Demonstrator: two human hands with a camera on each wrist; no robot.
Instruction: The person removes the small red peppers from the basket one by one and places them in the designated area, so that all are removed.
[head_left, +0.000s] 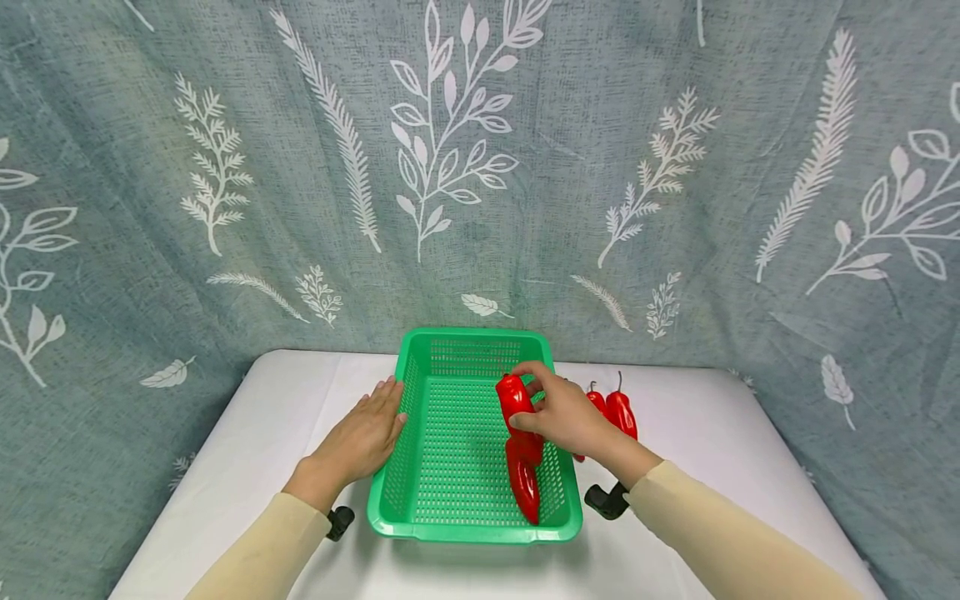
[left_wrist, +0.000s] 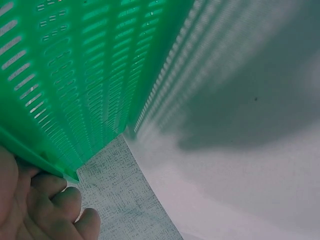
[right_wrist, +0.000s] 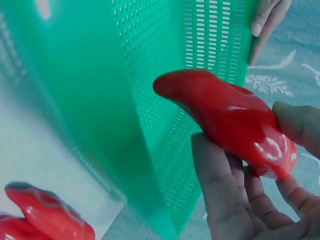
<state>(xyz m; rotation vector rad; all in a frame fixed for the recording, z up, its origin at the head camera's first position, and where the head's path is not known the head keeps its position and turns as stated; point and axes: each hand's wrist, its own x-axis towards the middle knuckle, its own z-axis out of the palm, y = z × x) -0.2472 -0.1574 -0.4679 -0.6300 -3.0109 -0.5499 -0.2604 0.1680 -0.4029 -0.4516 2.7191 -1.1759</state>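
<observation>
A green perforated plastic basket (head_left: 450, 531) stands on the white table. My left hand (head_left: 365, 433) rests along its left rim, fingers laid out forward and the thumb over the edge; in the left wrist view the fingers (left_wrist: 65, 200) are beside the rim. Over the basket's right side, my right hand (head_left: 566, 414) holds a glossy red pepper (head_left: 513, 395) between thumb and fingers. The right wrist view shows this pepper (right_wrist: 235, 117) with its narrow tip pointing away from the palm. Beneath it, another red pepper (head_left: 523, 487) lies in the basket.
More red peppers (head_left: 621, 412) lie on the table just right of the basket, partly hidden by the right hand and forearm. A grey-green cloth (head_left: 480, 275) with white leaf prints hangs behind the table (head_left: 697, 433). Black wrist cameras (head_left: 607, 502) sit below both wrists.
</observation>
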